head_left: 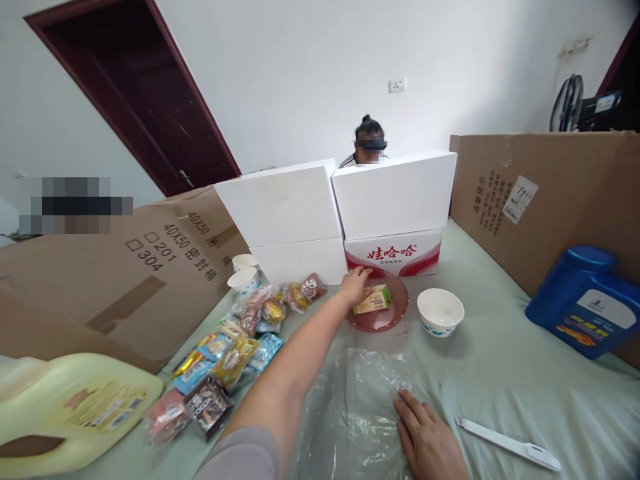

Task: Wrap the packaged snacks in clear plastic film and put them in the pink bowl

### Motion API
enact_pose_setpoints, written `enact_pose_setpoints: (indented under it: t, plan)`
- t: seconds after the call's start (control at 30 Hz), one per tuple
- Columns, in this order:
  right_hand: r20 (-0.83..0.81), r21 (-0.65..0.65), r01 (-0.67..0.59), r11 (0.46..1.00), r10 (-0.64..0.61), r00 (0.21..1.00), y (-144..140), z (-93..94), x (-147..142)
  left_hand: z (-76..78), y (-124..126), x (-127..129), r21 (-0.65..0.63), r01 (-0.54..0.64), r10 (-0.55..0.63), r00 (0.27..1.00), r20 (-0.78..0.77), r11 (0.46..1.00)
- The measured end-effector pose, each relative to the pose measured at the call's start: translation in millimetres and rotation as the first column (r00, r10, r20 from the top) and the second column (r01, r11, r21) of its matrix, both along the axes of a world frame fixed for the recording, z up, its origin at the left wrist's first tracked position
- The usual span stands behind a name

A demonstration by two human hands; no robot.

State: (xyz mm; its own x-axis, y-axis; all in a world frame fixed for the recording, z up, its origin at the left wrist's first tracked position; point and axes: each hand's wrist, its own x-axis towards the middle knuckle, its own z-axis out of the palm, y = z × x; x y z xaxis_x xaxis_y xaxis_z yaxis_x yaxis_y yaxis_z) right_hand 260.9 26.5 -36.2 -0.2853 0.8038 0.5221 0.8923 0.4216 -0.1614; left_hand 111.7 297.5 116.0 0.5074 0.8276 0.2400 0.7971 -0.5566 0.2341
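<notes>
My left hand [354,285] reaches over the left side of a reddish see-through plate [395,316]. Its fingers look apart, with the thumb close to the snack packets. Two or so packets with green and cream wrappers [373,301] lie on that plate. Near the front of the table, my right hand [430,437] rests palm down with fingers stretched out. Its fingertips touch the right edge of a clear plastic bag [370,407], which is spread flat. Right of the plate stands a white bowl [440,312] with a blue pattern.
Several wrapped snacks [233,360] are heaped at left, beside a pale yellow jug [95,407] and white bowls [244,280]. White boxes [295,213] and brown cartons [560,200] wall the table. A blue bottle [585,300] and white strip-shaped tool [510,443] are at right. A person [369,141] sits behind.
</notes>
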Motion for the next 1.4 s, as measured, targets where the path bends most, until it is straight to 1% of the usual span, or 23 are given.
enact_pose_setpoints:
  t: [0.07, 0.13, 0.2, 0.23, 0.27, 0.3, 0.4, 0.47, 0.53, 0.6, 0.7, 0.77, 0.8, 0.83, 0.9, 0.97, 1.0, 1.07, 1.13, 1.2, 1.27, 1.33, 1.4]
  plan:
    - [0.002, -0.013, 0.002, 1.000, -0.002, 1.000, 0, 0.0, 1, 2.4, -22, 0, 0.077, -0.003, 0.001, 0.999, 0.033, 0.997]
    - [0.017, -0.026, 0.002, 1.000, -0.002, 1.000, 0, -0.2, 1, -3.9, -58, -3, 0.117, 0.026, -0.032, 0.998, 0.047, 0.993]
    - [0.031, -0.040, 0.007, 0.999, -0.006, 1.000, 0, -1.0, 1, -21.3, -102, -10, 0.109, 0.103, -0.106, 0.994, 0.030, 0.989]
    - [0.033, -0.049, 0.012, 0.999, -0.011, 0.999, 0, -1.6, 1, -33.2, -125, -16, 0.095, 0.212, -0.214, 0.977, 0.006, 0.973]
    - [0.034, -0.060, 0.019, 0.998, -0.017, 0.999, 0, -2.2, 1, -46.1, -146, -23, 0.075, 0.269, -0.269, 0.963, -0.011, 0.960]
    - [0.035, -0.072, 0.028, 0.997, -0.026, 0.999, -1, -2.8, 1, -58.8, -164, -31, 0.045, 0.272, -0.270, 0.962, -0.029, 0.961]
    - [0.050, -0.098, 0.098, 0.990, -0.093, 0.994, -6, -0.4, 5, -87.6, -196, -62, -0.023, 0.132, -0.133, 0.990, -0.051, 0.991]
    - [0.065, -0.111, 0.185, 0.976, -0.179, 0.982, -12, 7.1, 13, -93.9, -205, -83, -0.044, 0.081, -0.080, 0.997, 0.017, 0.996]
    - [0.052, -0.114, 0.221, 0.969, -0.217, 0.975, -21, 19.6, 25, -91.2, -215, -101, -0.036, 0.077, -0.072, 0.988, 0.135, 0.996]
    - [0.018, -0.107, 0.157, 0.982, -0.156, 0.988, -32, 33.7, 37, -84.8, -232, -117, 0.003, 0.078, -0.076, 0.964, 0.255, 0.997]
    - [0.027, -0.120, -0.080, 0.990, 0.083, 0.996, -51, 44.5, 51, -81.0, -265, -141, 0.047, 0.160, -0.167, 0.932, 0.321, 0.986]
    - [0.081, -0.119, -0.233, 0.965, 0.244, 0.966, -60, 39.0, 55, -87.5, -287, -157, 0.053, 0.274, -0.278, 0.926, 0.254, 0.960]
    - [0.113, -0.103, -0.277, 0.955, 0.288, 0.951, -62, 33.1, 56, -93.2, -295, -165, 0.056, 0.324, -0.329, 0.924, 0.197, 0.944]
    - [0.145, -0.076, -0.299, 0.951, 0.308, 0.940, -63, 26.4, 55, -99.5, -302, -172, 0.066, 0.358, -0.364, 0.922, 0.136, 0.931]
    - [0.187, -0.016, -0.314, 0.949, 0.311, 0.932, -61, 15.4, 52, -110.8, -310, -182, 0.082, 0.373, -0.377, 0.926, 0.036, 0.924]
    - [0.172, -0.009, -0.348, 0.937, 0.345, 0.923, -56, 14.3, 49, -115.1, -312, -186, 0.055, 0.345, -0.345, 0.939, -0.005, 0.937]
    - [0.137, -0.036, -0.377, 0.925, 0.379, 0.915, -53, 18.4, 48, -113.9, -312, -186, 0.019, 0.329, -0.330, 0.944, 0.003, 0.944]
    - [0.011, -0.148, -0.418, 0.896, 0.425, 0.905, -52, 33.9, 47, -106.4, -312, -184, -0.076, 0.303, -0.295, 0.951, 0.098, 0.950]
    - [-0.162, -0.316, -0.416, 0.853, 0.384, 0.909, -53, 51.9, 47, -96.3, -310, -181, -0.197, 0.251, -0.193, 0.942, 0.273, 0.948]
    - [-0.325, -0.476, -0.382, 0.792, 0.245, 0.913, -54, 64.3, 49, -88.1, -305, -177, -0.339, 0.161, -0.004, 0.907, 0.421, 0.927]
    - [-0.435, -0.577, -0.340, 0.742, 0.073, 0.898, -51, 66.6, 48, -83.9, -295, -171, -0.463, 0.077, 0.188, 0.846, 0.499, 0.883]
    - [-0.493, -0.625, -0.281, 0.728, -0.090, 0.865, -40, 60.1, 45, -83.4, -280, -161, -0.547, 0.011, 0.345, 0.765, 0.544, 0.837]
    - [-0.507, -0.652, -0.188, 0.735, -0.237, 0.829, -23, 49.9, 37, -85.1, -264, -150, -0.609, -0.057, 0.486, 0.663, 0.570, 0.791]
